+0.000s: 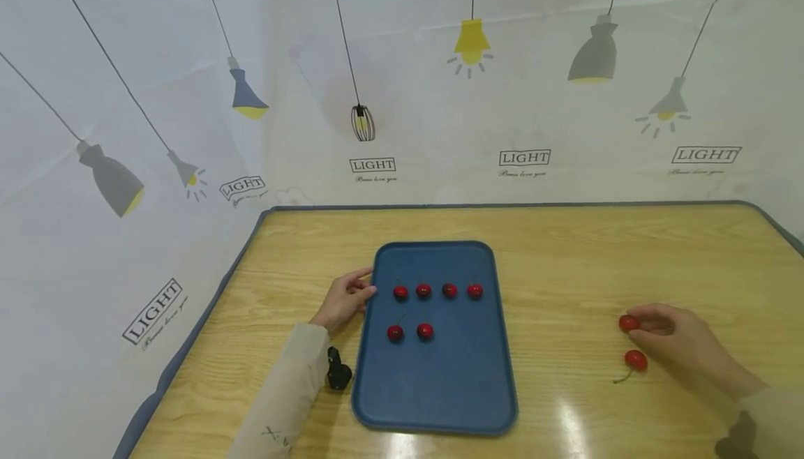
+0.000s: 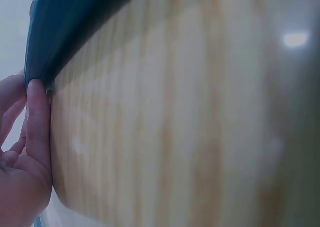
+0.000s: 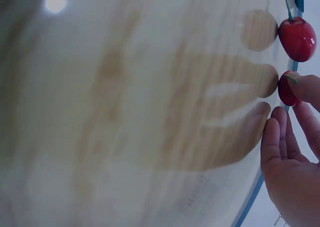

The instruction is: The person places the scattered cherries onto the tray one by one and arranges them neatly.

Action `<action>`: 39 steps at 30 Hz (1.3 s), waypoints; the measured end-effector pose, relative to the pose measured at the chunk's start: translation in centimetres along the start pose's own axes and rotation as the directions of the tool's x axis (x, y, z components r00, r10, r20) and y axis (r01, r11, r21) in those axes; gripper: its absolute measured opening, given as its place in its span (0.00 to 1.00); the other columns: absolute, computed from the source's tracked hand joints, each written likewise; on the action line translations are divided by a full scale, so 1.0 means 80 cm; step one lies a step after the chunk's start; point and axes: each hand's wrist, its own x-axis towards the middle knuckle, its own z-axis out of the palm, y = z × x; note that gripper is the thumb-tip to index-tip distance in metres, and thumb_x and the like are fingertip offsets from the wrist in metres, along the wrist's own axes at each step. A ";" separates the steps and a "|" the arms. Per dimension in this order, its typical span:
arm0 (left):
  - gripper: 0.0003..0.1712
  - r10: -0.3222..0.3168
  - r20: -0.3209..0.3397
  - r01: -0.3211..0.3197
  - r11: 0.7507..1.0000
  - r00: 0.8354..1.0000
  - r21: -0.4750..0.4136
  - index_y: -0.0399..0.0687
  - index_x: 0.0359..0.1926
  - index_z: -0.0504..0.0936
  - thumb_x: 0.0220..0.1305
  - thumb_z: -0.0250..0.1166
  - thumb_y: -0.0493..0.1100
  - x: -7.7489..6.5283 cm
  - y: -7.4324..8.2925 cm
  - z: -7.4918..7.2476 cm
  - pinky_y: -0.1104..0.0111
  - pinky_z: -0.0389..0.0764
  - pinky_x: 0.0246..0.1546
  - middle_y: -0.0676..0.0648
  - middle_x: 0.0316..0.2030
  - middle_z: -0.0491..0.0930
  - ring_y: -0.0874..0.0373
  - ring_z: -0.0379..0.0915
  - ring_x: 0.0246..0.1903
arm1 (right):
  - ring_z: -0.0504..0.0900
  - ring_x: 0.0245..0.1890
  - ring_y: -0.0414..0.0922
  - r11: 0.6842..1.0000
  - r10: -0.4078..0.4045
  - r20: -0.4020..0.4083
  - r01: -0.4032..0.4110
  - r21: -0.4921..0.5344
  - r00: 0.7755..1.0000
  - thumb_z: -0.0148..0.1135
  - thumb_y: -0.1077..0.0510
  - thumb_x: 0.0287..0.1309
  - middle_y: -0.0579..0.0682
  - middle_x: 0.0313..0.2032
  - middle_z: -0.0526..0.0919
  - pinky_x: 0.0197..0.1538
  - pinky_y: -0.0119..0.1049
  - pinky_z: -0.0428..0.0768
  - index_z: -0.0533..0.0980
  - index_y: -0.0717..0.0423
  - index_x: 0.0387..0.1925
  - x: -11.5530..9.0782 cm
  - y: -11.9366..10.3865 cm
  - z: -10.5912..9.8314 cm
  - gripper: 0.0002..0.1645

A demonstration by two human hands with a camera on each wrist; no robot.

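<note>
My left hand point(image 1: 344, 300) lies at the left side of a blue tray point(image 1: 433, 389), its fairly straight fingers and thumb touching the rim. In the left wrist view the fingertips meet the tray's edge point(image 2: 42, 47) just above the tabletop. On the tray lie several red cherries in two rows, among them a cherry point(image 1: 400, 292) and a cherry point(image 1: 425, 331). Right of the tray, my right hand point(image 1: 681, 339) pinches a cherry point(image 1: 628, 323) between thumb and fingertips. Nearer to me, another cherry point(image 1: 636, 360) with a stem lies on the table beside that hand.
The wooden table point(image 1: 565, 257) has a dark blue border along its far and left edges. White sheeting point(image 1: 414, 61) printed with lamps stands behind and to the left. A black device point(image 1: 338, 372) is at my left wrist, near the tray's left side.
</note>
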 end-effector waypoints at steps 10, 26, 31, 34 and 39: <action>0.27 -0.010 0.004 0.010 1.000 1.000 -0.010 0.45 0.60 0.67 0.59 0.58 0.34 -0.001 0.002 0.000 0.70 0.76 0.24 0.43 0.36 0.70 0.60 0.67 0.26 | 0.71 0.29 0.25 0.994 -0.104 -0.044 0.102 -0.042 0.994 0.63 0.67 0.46 0.62 0.36 0.77 0.30 0.25 0.75 0.72 0.71 0.44 0.004 0.001 0.007 0.20; 0.26 -0.012 0.010 0.011 1.000 1.000 0.009 0.44 0.60 0.67 0.59 0.58 0.34 -0.002 0.005 0.000 0.70 0.76 0.25 0.43 0.37 0.71 0.60 0.68 0.27 | 0.72 0.29 0.26 0.984 -0.123 -0.046 0.115 -0.138 0.991 0.61 0.70 0.46 0.63 0.38 0.78 0.31 0.28 0.75 0.71 0.69 0.48 0.007 0.002 0.008 0.23; 0.26 -0.016 0.000 0.016 1.000 1.000 0.006 0.44 0.60 0.67 0.59 0.58 0.34 -0.001 0.004 0.000 0.71 0.76 0.24 0.43 0.37 0.71 0.60 0.68 0.26 | 0.73 0.30 0.26 0.994 -0.067 -0.031 0.064 -0.084 0.997 0.61 0.64 0.50 0.65 0.41 0.76 0.32 0.27 0.75 0.69 0.67 0.49 0.006 0.001 0.006 0.23; 0.26 -0.008 0.000 0.008 1.000 1.000 0.001 0.43 0.59 0.68 0.58 0.58 0.34 -0.001 0.003 0.000 0.71 0.75 0.23 0.43 0.36 0.71 0.60 0.67 0.26 | 0.73 0.30 0.25 0.997 -0.055 -0.040 0.053 -0.059 0.998 0.61 0.63 0.51 0.65 0.41 0.76 0.32 0.26 0.75 0.70 0.67 0.49 0.006 0.000 0.004 0.22; 0.26 -0.002 0.002 0.002 1.000 1.000 -0.004 0.43 0.59 0.68 0.58 0.58 0.34 0.000 0.002 0.000 0.71 0.75 0.24 0.42 0.36 0.71 0.60 0.67 0.26 | 0.71 0.30 0.22 0.999 0.003 -0.045 -0.005 -0.049 0.999 0.60 0.57 0.54 0.64 0.42 0.76 0.33 0.24 0.72 0.71 0.65 0.47 0.008 -0.004 0.001 0.21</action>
